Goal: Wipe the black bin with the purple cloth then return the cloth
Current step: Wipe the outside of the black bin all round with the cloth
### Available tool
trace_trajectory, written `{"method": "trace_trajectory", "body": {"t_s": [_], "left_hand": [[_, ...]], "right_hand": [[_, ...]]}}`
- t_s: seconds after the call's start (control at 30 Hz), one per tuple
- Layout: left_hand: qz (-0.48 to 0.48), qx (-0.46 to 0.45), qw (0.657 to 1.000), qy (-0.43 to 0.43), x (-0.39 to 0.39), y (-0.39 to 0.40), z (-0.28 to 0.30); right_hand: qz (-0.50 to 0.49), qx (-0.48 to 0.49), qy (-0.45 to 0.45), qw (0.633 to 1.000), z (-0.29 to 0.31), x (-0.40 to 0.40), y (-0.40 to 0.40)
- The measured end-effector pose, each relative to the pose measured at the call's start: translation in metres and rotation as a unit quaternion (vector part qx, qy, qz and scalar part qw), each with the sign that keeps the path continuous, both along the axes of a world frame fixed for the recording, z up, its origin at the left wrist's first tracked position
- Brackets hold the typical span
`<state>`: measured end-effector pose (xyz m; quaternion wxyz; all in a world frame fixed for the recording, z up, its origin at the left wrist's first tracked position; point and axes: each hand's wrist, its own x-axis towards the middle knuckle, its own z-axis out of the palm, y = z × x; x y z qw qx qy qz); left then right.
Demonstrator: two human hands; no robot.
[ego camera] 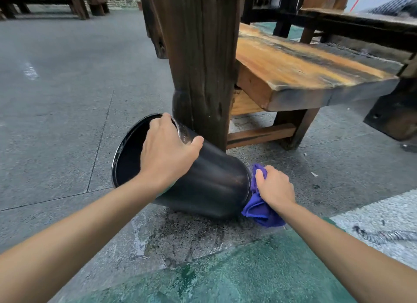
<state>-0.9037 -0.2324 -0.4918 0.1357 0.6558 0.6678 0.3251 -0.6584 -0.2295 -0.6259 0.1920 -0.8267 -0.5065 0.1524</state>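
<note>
Both forearms are reaching in from the near edge of the floor point(56, 104): the left hand point(167, 151) is gripping the rim of the one black bin point(209, 180), tipped beside the wooden post point(200, 61). The right hand point(276, 187) is clenching the one purple cloth point(259, 210) against the bin's base. Holding the rim firm while rubbing in circles should be serving best here.

The thick wooden post point(200, 61) stands hard against the far side of my tipped bin point(209, 183), so I cannot reach past there. The bench point(300, 76) blocks the right behind it, with a low gap beneath. To my left and toward me the floor point(56, 99) lies open.
</note>
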Motion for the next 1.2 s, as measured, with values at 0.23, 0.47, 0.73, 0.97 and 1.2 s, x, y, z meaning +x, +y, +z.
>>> {"method": "trace_trajectory", "body": {"t_s": [0.23,0.47,0.73,0.97,1.2], "left_hand": [[-0.149,0.038,0.987,0.047,0.025,-0.018,-0.008],[-0.247,0.022,0.965,0.089,0.051,-0.034,-0.025],[-0.298,0.005,0.947,0.116,0.067,-0.056,-0.050],[-0.333,0.001,0.924,0.189,0.077,-0.068,-0.053],[-0.364,0.002,0.908,0.207,0.057,-0.058,-0.051]], "right_hand": [[-0.042,0.022,0.062,0.997,0.002,0.018,-0.006],[-0.036,0.082,0.081,0.993,0.010,0.013,-0.009],[-0.009,0.126,0.104,0.986,0.015,0.009,-0.019],[-0.011,0.135,0.136,0.981,0.019,0.012,-0.021],[-0.013,0.144,0.137,0.980,0.017,0.011,-0.018]]}}
